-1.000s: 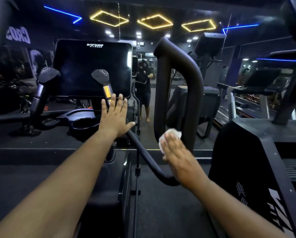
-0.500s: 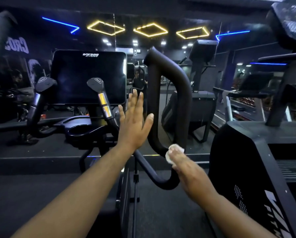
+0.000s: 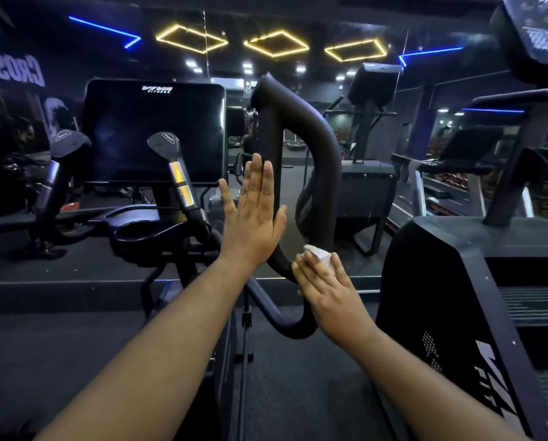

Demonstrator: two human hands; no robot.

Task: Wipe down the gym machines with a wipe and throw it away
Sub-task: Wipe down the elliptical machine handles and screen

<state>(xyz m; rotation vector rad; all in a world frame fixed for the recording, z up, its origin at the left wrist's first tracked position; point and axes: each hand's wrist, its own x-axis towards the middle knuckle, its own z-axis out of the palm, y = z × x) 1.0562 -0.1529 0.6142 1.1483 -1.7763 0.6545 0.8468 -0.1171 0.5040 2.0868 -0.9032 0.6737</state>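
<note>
Crumpled white wipe (image 3: 321,254) under right hand (image 3: 326,289); black handlebar (image 3: 322,173).

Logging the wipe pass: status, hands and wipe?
Left hand flat on handle. Right hand presses wipe low on it. Nothing blocking.

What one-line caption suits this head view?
Right hand presses a white wipe on the looped black padded handle; flat left hand steadies it.

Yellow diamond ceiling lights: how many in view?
3, in a row across the top: left one, middle one, right one. More may lie beyond the frame or behind the machines.
</note>
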